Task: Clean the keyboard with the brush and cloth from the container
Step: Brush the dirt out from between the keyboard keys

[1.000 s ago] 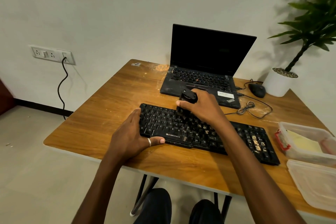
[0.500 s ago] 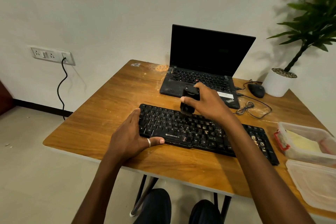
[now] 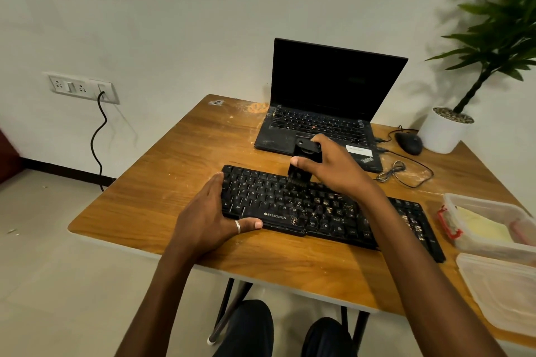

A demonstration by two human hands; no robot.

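A: Where is the brush now?

B: In the right hand, with thumb and fingers curled round its black body. The bristles are down on the top rows near the middle of the keyboard. Half a second ago they were up at the back edge, so this looks like a short stroke towards the person.

A: And the left hand?

B: It has not moved. The thumb lies along the front edge and the fingers, fairly straight, rest against the left end, bracing the keyboard on the table.

A: Is it working?

B: Partly, I think. The left keys look clean, but pale crumbs still speckle the middle and the right-hand block.

A: So the cloth comes later?

B: I think so. The yellow cloth sits in the open container at the right, with the lid just in front of it. Brushing probably has to work rightward first.
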